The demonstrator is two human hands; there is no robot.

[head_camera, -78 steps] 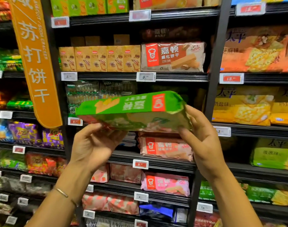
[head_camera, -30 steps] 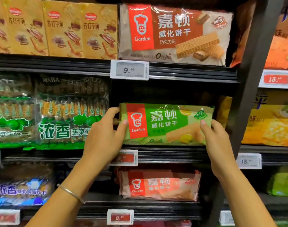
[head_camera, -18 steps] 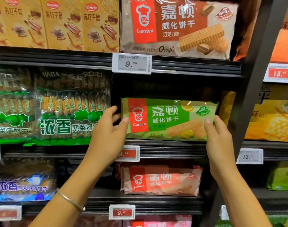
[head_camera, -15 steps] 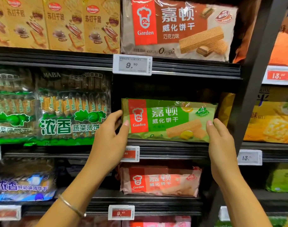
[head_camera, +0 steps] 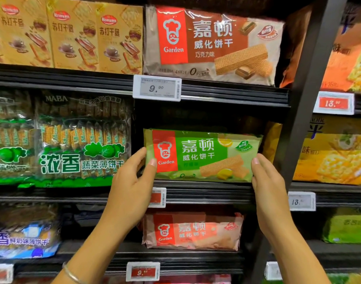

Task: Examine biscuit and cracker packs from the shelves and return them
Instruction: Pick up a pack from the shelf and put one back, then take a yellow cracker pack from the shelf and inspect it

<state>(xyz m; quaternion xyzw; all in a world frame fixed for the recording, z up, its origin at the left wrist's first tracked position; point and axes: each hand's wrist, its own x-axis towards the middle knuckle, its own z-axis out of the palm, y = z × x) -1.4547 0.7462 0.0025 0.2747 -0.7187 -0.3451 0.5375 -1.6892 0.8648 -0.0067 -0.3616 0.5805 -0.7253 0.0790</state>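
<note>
A green Garden wafer pack (head_camera: 202, 155) with a red logo panel stands upright, face out, on the middle shelf (head_camera: 206, 190). My left hand (head_camera: 132, 181) holds its left end, thumb on the front and fingers behind. My right hand (head_camera: 266, 181) grips its right end in the same way. The pack's bottom edge rests on or just above the shelf lip.
A brown Garden wafer pack (head_camera: 212, 46) sits on the shelf above, a pink one (head_camera: 193, 232) below. Green vegetable-cracker bags (head_camera: 81, 140) fill the left. A black upright post (head_camera: 306, 103) stands at the right, with yellow cracker packs (head_camera: 335, 154) beyond it.
The green pack went from tilted flat in front of me to upright on the middle shelf. In the last half second both hands and the pack barely shifted.
</note>
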